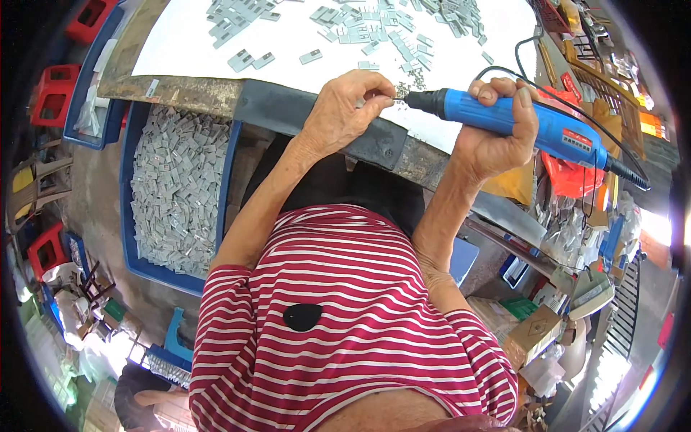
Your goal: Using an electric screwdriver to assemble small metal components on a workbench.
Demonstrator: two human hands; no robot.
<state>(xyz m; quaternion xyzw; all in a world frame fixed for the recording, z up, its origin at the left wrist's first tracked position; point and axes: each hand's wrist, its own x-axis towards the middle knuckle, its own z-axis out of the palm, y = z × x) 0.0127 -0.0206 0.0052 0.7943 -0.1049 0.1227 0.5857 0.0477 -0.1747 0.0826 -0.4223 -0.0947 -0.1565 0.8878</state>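
Observation:
My right hand (pixel 500 140) is wrapped around a blue electric screwdriver (pixel 475 108) with a black nose and a cable at its back end. The tool lies nearly level, its thin bit pointing left. My left hand (pixel 344 108) is closed in a pinch at the tip of that bit, above the table's near edge. What sits between its fingertips is too small and hidden to make out. Just beyond the bit, tiny screws (pixel 412 76) are scattered on a white sheet (pixel 194 50). Farther back on the sheet lie many small grey flat pieces (pixel 371 29).
A dark pad (pixel 270 104) covers part of the worn table edge. Below left stands a blue tub (pixel 128 230) heaped with grey pieces. Red stools (pixel 54 97) stand at far left. Bags, cardboard boxes (pixel 533 335) and the screwdriver's cable (pixel 626 144) crowd the right side.

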